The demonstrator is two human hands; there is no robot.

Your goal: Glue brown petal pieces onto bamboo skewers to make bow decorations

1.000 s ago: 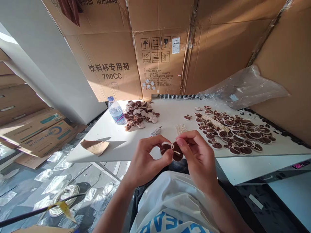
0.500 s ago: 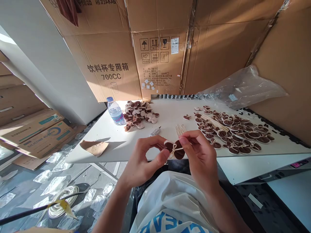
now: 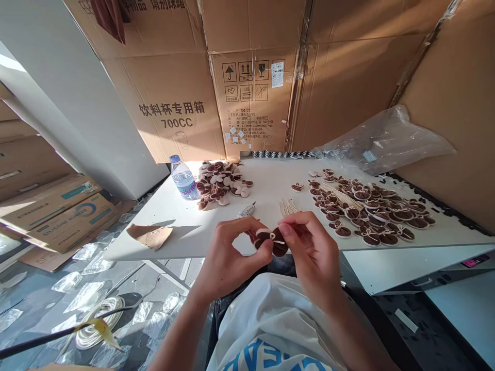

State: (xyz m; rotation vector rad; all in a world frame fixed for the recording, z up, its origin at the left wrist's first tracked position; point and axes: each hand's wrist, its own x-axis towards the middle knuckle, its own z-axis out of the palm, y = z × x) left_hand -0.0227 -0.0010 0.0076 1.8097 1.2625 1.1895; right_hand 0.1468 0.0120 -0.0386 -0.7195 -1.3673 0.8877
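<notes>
Both my hands meet at the near edge of the white table (image 3: 270, 185). Between them is a small brown bow-shaped piece (image 3: 271, 240) with a pale string tied round its middle. My left hand (image 3: 228, 255) pinches its left lobe with thumb and fingers curled. My right hand (image 3: 313, 252) pinches the right side, the fingertips at the string knot. A bundle of pale strings (image 3: 288, 206) lies on the table just beyond the hands.
A heap of untied brown and pale pieces (image 3: 220, 185) sits beside a water bottle (image 3: 183, 178). Many tied bows (image 3: 371, 214) spread across the table's right. A small pen-like tool (image 3: 247, 209), a cardboard scrap (image 3: 151, 235), a plastic bag (image 3: 382, 139) and stacked cardboard boxes (image 3: 251, 77) surround the table.
The bow has turned a little in my fingers and moved slightly left and down; both hands stay closed on it at the table's edge.
</notes>
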